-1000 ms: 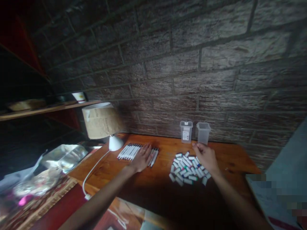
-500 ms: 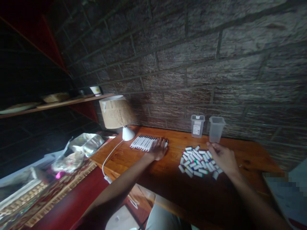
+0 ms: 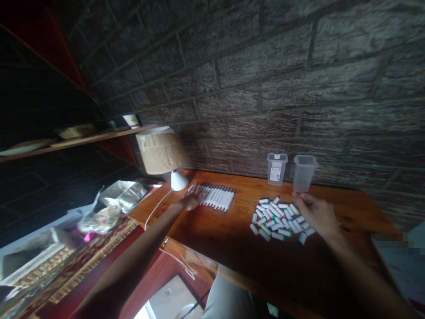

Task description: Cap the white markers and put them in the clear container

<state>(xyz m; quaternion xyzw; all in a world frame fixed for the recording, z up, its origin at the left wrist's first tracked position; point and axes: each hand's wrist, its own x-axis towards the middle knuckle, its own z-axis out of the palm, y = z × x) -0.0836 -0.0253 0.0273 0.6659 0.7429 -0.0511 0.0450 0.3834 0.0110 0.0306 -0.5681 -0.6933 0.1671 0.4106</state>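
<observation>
A row of white markers (image 3: 217, 197) lies side by side on the wooden table (image 3: 232, 226). My left hand (image 3: 192, 197) rests with fingers stretched out on the row's left end. To the right lies a heap of several white marker caps (image 3: 277, 217) with coloured ends. My right hand (image 3: 315, 212) rests on the heap's right side, fingers curled and pinched at its far edge; what they hold is too small to make out. Two clear plastic tubs, one labelled (image 3: 276, 169) and one plain (image 3: 303, 173), stand behind the caps against the wall.
A small lamp (image 3: 162, 153) with a paper shade stands at the table's back left, its white cord (image 3: 156, 210) trailing off the edge. A brick wall (image 3: 265, 88) backs the table. Foil bags (image 3: 122, 195) lie on a patterned cloth at the left. A shelf (image 3: 76, 139) holds a cup.
My left hand slid from the right end of the marker row to its left end. My right hand stayed by the caps. The camera view shifted, moving everything slightly up and right.
</observation>
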